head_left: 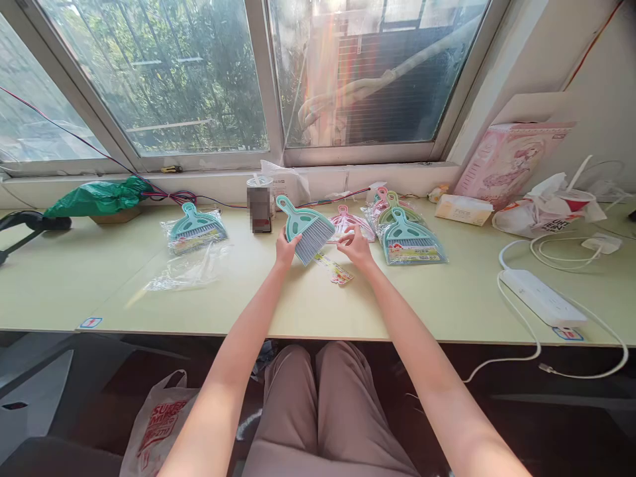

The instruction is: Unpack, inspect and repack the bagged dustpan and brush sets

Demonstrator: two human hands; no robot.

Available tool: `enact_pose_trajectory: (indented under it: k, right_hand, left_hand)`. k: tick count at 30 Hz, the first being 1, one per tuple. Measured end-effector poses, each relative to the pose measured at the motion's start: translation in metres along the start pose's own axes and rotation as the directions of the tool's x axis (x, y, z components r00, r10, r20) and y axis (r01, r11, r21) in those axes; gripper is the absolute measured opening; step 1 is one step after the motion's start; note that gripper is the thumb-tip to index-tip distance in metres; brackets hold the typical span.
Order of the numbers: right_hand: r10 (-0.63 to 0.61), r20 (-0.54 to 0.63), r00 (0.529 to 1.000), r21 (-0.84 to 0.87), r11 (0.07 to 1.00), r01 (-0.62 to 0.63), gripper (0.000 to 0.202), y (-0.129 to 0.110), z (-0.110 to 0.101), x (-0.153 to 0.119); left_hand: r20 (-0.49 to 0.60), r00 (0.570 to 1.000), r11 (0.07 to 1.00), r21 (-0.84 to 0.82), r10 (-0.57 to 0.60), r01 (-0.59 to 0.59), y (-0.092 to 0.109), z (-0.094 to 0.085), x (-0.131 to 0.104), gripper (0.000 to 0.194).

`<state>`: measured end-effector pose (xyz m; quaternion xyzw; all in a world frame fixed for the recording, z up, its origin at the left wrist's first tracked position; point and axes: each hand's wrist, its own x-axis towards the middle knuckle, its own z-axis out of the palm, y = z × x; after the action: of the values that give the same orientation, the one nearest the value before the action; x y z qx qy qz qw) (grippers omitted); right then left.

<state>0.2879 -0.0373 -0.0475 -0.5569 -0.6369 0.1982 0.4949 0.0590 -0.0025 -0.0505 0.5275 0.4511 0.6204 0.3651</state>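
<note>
My left hand [285,250] is closed around the side of a teal mini dustpan [287,213] with a grey-bristled brush [315,238] set in it. It is held tilted above the table, handle up to the left. My right hand [355,246] is just right of the bristles, fingers half curled and slightly apart, with nothing visible in them. Below, between the hands, a printed label card [335,270] lies on the table. Behind my right hand is a pink dustpan set [354,222]. To the right lie bagged dustpan sets, a teal one [413,240] in front of a green one [392,199].
Another bagged teal set [191,225] and a crumpled clear bag [186,270] are at left on the table [163,311]. A lidded cup [260,205] stands behind my left hand. Tissue pack [464,209], pink box [511,162] and power strip [541,297] are at right.
</note>
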Motion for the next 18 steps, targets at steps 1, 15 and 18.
enact_pose_trajectory:
  k: [1,15,18]
  right_hand:
    - [0.017,-0.010,1.000,0.047,0.999,-0.017,0.041,0.001,0.000,0.001]
    - [-0.037,0.101,0.994,0.272,0.962,0.008,0.019,-0.007,-0.002,0.002]
    - [0.002,0.121,0.993,0.322,0.946,-0.041,0.022,-0.008,-0.001,0.003]
  left_hand:
    - [0.007,1.000,1.000,0.013,0.004,-0.004,-0.001,0.000,0.001,0.053]
    - [0.070,0.997,0.998,0.045,0.045,-0.048,-0.009,0.002,0.002,0.058]
    - [0.081,0.996,0.997,0.053,0.048,-0.053,-0.008,0.003,0.002,0.058]
